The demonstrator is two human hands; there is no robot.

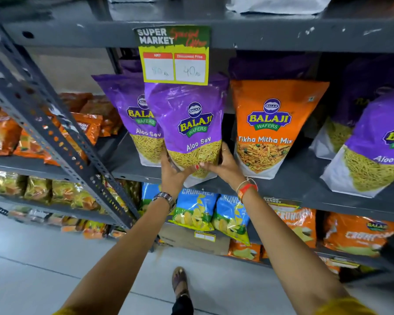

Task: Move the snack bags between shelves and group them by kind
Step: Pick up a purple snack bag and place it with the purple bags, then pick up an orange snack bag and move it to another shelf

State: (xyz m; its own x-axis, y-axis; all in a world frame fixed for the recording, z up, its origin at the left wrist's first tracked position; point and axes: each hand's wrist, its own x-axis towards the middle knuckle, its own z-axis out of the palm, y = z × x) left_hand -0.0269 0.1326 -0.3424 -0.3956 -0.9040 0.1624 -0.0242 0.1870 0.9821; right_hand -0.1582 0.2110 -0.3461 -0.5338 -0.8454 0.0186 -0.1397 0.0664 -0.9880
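Note:
A purple Aloo Sev bag (191,123) stands upright at the front of the grey middle shelf (293,185). My left hand (172,171) grips its lower left corner and my right hand (223,165) grips its lower right side. Just behind and to its left stands a second purple Aloo Sev bag (132,110). To the right is an orange Tikha Mitha Mix bag (273,123), apart from my right hand. At the far right stands a third Aloo Sev bag (378,144), with more purple bags behind it.
A price sign (174,55) hangs from the upper shelf edge over the held bag. Blue chip bags (196,210) and orange Crunchex bags (359,235) fill the shelf below. A slanted grey upright (48,123) separates a left rack of orange snack packs (5,137). My foot (180,283) is on the tiled floor.

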